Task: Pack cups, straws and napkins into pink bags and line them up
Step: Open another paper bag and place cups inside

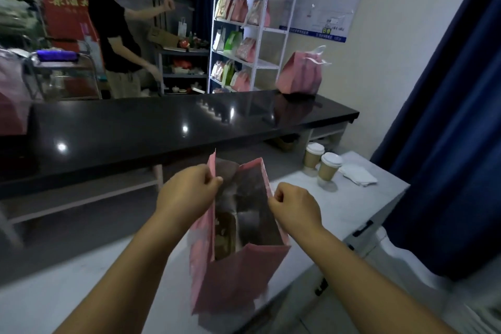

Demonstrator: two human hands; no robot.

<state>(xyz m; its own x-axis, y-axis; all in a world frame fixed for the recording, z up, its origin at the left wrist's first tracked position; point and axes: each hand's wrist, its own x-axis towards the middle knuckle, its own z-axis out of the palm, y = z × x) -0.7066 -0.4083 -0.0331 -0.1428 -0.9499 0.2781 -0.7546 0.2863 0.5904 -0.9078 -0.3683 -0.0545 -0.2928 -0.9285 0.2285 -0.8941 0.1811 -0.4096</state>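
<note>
bare white table left of pink bag, lidded cups and napkins right and beyond it, black counter blocks behind it

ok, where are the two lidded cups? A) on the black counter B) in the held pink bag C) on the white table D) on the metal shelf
C: the lidded cups stand on the white table beside the napkins, apart from the pink bag the left hand and right hand hold open.
</note>
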